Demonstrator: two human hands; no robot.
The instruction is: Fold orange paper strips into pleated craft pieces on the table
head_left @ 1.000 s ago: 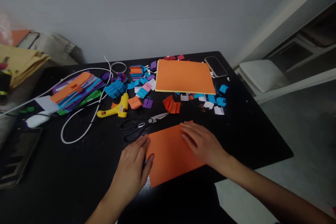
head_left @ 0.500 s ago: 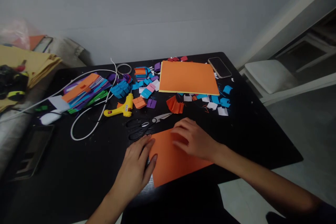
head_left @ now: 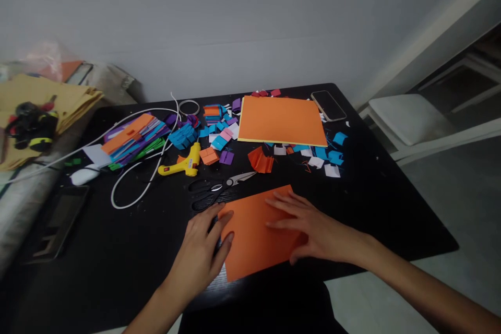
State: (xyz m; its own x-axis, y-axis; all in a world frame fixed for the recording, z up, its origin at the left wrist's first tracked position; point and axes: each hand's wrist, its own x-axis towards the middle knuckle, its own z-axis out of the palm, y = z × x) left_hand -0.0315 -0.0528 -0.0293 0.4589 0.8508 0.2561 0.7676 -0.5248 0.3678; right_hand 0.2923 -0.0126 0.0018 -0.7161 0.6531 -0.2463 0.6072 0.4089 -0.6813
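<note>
An orange sheet of paper lies on the black table near its front edge, partly over something with a ribbed, shiny surface. My left hand rests on the sheet's left edge, fingers apart. Over the right part of the sheet, my right hand is spread with the fingers stretched across it and the thumb near the lower right edge. Just beyond the sheet lie black-handled scissors, their blades pointing right. A folded orange paper piece stands past the blade tips.
A yellow glue gun lies left of the scissors, near a looping white cable. Cut paper pieces are scattered behind. An orange sheet stack and a phone lie at the back; a dark phone-like slab is left.
My right hand has moved right and toward me across the orange sheet, and its fingers have spread out. My left hand stays at the left edge. The camera view has shifted slightly.
</note>
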